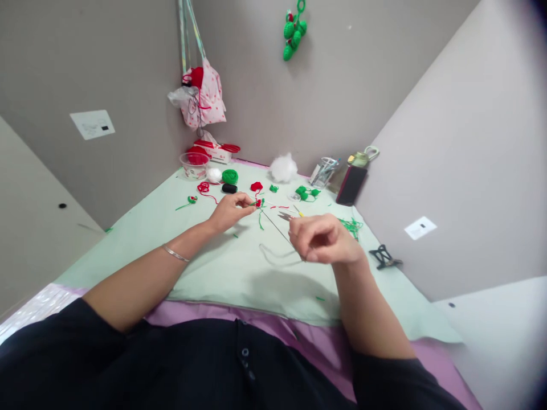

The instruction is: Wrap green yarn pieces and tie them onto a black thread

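My left hand (233, 212) is closed in a pinch on a small red and green crochet piece (258, 203). From that piece a dark thread (277, 227) runs taut down to my right hand (323, 239), whose thumb and finger are pressed together on its end. Scissor blades (285, 216) show just beyond my right knuckles; whether that hand holds the scissors or they lie on the table, I cannot tell. A green yarn tail (261, 220) hangs below the crochet piece.
Behind my hands are a green yarn ball (229, 176), a black thread spool (229, 188), white stuffing (283, 168) and green crochet pieces (306, 193). A plastic tub (194, 171) stands back left. On the right are a phone (352, 185), green yarn scraps (351, 228) and a black claw clip (385, 257).
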Demonstrator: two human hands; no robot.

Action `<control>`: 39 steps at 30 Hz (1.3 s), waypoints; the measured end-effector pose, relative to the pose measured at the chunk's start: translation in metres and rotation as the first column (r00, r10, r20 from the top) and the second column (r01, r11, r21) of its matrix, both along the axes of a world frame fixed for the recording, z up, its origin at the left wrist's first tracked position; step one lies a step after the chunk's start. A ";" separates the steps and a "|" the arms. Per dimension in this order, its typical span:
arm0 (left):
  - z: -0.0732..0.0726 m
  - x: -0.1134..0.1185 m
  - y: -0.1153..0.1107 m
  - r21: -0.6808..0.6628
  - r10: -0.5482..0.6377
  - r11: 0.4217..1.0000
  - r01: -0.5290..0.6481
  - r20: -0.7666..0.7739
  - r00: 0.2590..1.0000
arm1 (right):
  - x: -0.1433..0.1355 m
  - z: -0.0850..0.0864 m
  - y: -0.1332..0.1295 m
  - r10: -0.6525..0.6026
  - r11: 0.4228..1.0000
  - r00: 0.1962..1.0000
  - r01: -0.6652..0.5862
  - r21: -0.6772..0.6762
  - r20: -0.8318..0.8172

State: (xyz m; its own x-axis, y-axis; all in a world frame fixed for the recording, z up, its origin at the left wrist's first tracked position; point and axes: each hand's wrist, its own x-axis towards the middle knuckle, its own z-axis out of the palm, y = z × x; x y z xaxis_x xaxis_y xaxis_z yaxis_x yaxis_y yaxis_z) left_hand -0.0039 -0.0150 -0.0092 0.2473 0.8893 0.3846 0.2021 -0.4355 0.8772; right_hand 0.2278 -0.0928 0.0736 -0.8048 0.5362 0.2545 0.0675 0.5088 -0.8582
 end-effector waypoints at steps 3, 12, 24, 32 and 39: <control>0.004 0.000 -0.003 -0.024 -0.080 0.996 0.081 0.052 0.995 | 0.002 0.005 -0.002 0.223 0.973 0.970 -0.216 -0.086 0.094; 0.007 0.003 -0.010 -0.083 -0.161 0.981 0.175 0.156 0.975 | -0.016 -0.029 0.030 -0.615 0.789 0.788 0.615 0.001 0.018; 0.008 0.004 -0.011 -0.121 -0.294 0.944 0.306 0.110 0.949 | -0.026 -0.046 0.033 -0.653 0.754 0.756 0.646 0.120 0.033; 0.004 0.004 -0.008 -0.155 -0.296 0.935 0.320 0.156 0.942 | -0.028 -0.052 0.034 -0.693 0.706 0.721 0.677 0.209 0.002; 0.004 0.005 -0.008 -0.227 -0.290 0.901 0.369 0.318 0.903 | -0.028 -0.050 0.035 -0.672 0.735 0.740 0.667 0.124 0.000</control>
